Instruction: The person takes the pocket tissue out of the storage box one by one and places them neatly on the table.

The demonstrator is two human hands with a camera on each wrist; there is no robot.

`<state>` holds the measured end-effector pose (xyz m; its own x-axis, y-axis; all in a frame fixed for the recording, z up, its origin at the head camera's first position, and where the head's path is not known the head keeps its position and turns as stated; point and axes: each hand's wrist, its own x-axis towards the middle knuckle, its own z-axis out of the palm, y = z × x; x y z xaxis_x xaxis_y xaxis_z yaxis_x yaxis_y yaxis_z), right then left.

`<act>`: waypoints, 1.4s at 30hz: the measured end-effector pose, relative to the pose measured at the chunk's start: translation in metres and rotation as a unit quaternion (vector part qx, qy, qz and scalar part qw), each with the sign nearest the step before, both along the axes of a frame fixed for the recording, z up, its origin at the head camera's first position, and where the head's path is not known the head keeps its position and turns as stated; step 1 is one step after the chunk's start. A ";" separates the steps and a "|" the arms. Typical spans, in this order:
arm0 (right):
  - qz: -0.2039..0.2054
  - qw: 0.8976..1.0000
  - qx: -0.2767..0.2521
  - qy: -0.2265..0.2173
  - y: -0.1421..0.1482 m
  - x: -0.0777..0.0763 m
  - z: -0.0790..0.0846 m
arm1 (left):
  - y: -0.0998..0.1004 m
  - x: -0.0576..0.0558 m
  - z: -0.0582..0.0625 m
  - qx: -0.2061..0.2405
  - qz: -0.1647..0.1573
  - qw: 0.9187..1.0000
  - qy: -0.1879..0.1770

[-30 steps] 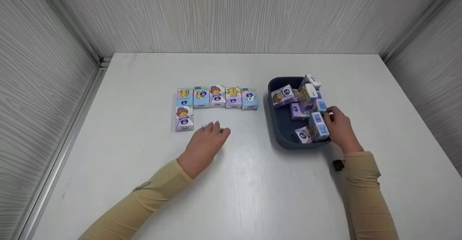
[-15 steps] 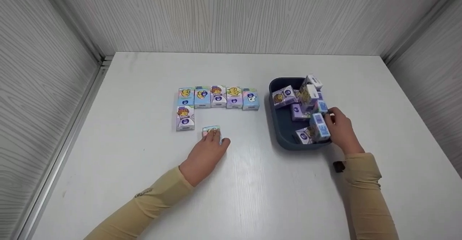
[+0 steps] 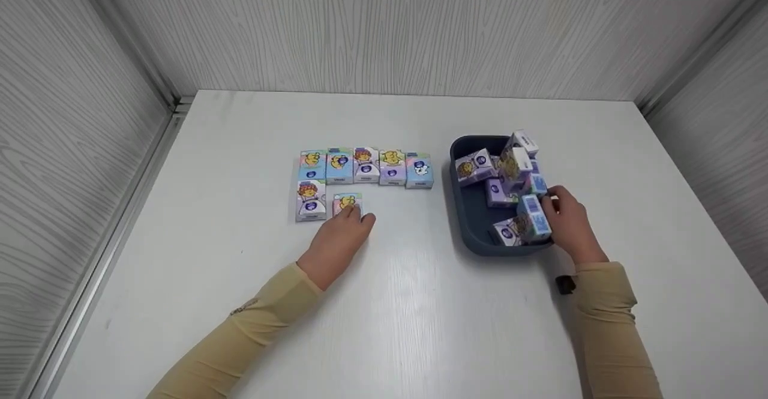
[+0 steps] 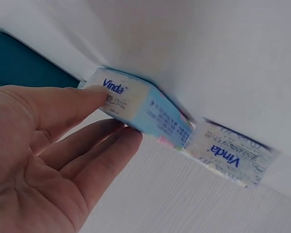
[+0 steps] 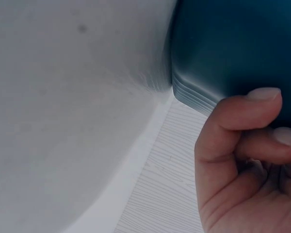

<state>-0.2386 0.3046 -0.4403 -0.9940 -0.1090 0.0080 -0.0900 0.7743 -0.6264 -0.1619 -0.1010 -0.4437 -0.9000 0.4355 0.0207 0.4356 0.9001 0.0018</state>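
Note:
My left hand (image 3: 339, 240) pinches a small pink-and-blue tissue pack (image 3: 348, 200) between thumb and fingers. In the left wrist view, the thumb lies on the printed end of this pack (image 4: 167, 116), and another pack (image 4: 233, 153) lies just past it. On the table, a white pack (image 3: 311, 200) lies left of the held one, a narrow gap apart. Beyond them is a side-by-side row of several packs (image 3: 366, 165). My right hand (image 3: 570, 222) holds the right side of a dark blue bin (image 3: 468, 231), fingers curled against its wall (image 5: 233, 48); the thumb is hidden in the right wrist view.
Inside the bin, several more tissue packs are heaped loosely, one blue pack (image 3: 534, 218) leaning near the front right corner and a white-topped pack (image 3: 515, 168) standing upright. A small black object (image 3: 565, 285) is by the right cuff. Grained panels (image 3: 384, 33) wall the table (image 3: 390, 339).
The pack under my left hand has come into view from beneath the fingers and moved away from me and slightly left, nearer the white pack. My right hand stays at the bin.

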 end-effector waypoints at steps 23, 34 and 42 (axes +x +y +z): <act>-0.001 1.000 -0.003 -0.013 0.000 -0.001 0.000 | 0.002 -0.013 0.004 0.060 0.144 0.986 -0.058; 0.011 1.000 -0.007 -0.013 0.001 0.001 0.004 | 0.000 -0.016 0.001 0.061 0.121 0.991 0.000; 0.007 1.000 -0.004 -0.007 0.000 0.000 0.003 | -0.002 -0.021 -0.002 0.065 0.117 0.991 -0.006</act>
<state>-0.2385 0.3050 -0.4373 -0.9925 -0.1220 -0.0051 -0.0912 0.7684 -0.6335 -0.1828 -0.1035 -0.4454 -0.9766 0.2091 0.0510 0.2141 0.9682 0.1295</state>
